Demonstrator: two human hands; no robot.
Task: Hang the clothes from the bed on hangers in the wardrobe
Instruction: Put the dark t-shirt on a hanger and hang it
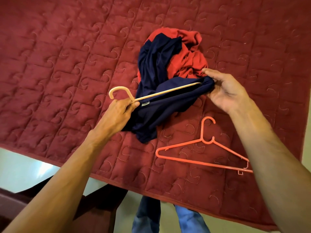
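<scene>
The left hand [121,108] is closed around the neck of a cream plastic hanger [166,93], just below its hook, pinching the collar of a dark navy fabric garment [158,113] against it. The right hand [223,91] cups the far end of that hanger's arm, which is tucked inside the navy fabric; the thumb lies above the cloth and the fingers curl beneath it. The navy garment is bunched, partly draped from the hanger and partly lying on a dark red quilted bedspread [67,56]. Touching it on the far side is a crumpled red fabric garment [190,58]. A coral-pink plastic hanger [202,158] lies flat on the bedspread near the bed's edge, below the right wrist. Legs in blue jeans [146,214] stand on a pale floor [21,172].
</scene>
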